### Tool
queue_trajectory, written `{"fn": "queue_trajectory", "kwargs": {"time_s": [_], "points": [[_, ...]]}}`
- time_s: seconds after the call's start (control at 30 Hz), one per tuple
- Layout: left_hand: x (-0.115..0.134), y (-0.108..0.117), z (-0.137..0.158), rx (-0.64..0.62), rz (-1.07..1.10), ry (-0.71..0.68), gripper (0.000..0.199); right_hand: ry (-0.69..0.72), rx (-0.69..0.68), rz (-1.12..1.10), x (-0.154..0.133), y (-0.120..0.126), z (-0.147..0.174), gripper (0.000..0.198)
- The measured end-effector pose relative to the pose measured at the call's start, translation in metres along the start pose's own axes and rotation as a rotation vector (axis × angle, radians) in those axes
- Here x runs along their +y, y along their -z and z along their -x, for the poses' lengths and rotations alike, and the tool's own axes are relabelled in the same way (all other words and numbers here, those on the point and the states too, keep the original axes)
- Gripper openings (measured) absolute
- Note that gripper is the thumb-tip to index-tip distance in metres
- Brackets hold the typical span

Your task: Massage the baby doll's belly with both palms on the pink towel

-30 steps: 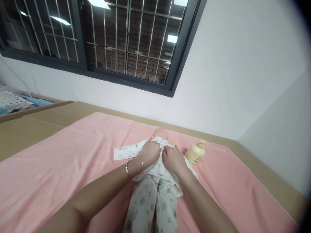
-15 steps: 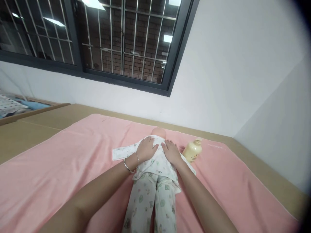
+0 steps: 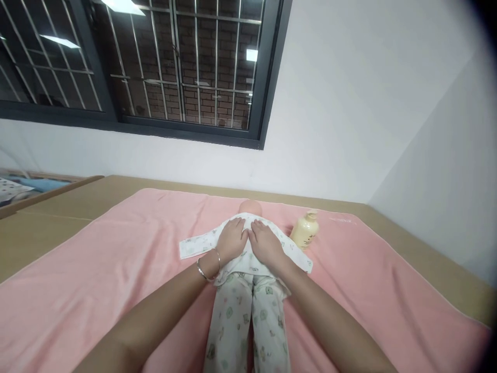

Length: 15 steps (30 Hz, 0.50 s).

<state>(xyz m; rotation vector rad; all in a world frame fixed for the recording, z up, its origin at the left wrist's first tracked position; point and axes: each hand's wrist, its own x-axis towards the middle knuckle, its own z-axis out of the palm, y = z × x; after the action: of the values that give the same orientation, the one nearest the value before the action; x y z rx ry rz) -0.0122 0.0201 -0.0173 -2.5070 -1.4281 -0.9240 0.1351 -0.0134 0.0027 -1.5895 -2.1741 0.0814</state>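
Note:
A baby doll [image 3: 250, 207] lies stretched out on a pink sheet [image 3: 155, 228], its round head at the far end. It wears a white printed top [image 3: 248, 263] with the sleeves spread to both sides, and printed trousers [image 3: 233, 316]. My left hand [image 3: 233, 241], with a silver bangle [image 3: 207, 267] at the wrist, lies flat on the upper part of the top. Close beside it my right hand [image 3: 266, 243] rests flat on the same top, the thumbs nearly meeting. Neither hand grips anything.
A pale yellow bottle [image 3: 305, 230] stands on the sheet to the right of the doll. Behind the tan tabletop [image 3: 77, 197] rises a white wall [image 3: 310, 129] with a dark-framed barred window [image 3: 186, 67]. Spotted and blue cloth [image 3: 15, 189] lies at the far left.
My right hand has moved left across the top, closer to my left hand, uncovering more of the right sleeve. The left hand stays about where it was. The view has shifted slightly.

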Motion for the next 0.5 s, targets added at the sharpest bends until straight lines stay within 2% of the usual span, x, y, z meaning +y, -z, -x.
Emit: {"fn": "queue_trajectory", "kwargs": {"time_s": [0.07, 0.2, 0.5], "points": [[-0.009, -0.006, -0.001, -0.049, 0.057, 0.003, 0.043, -0.052, 0.013, -0.047, 0.018, -0.006, -0.012, 0.055], [-0.017, -0.013, -0.003, -0.104, 0.106, 0.028, 0.049, -0.042, 0.019, -0.127, 0.040, -0.014, -0.022, 0.056], [-0.016, -0.013, -0.004, -0.121, 0.121, 0.029, 0.050, -0.034, 0.075, -0.139, 0.039, -0.017, -0.018, 0.054]]}}
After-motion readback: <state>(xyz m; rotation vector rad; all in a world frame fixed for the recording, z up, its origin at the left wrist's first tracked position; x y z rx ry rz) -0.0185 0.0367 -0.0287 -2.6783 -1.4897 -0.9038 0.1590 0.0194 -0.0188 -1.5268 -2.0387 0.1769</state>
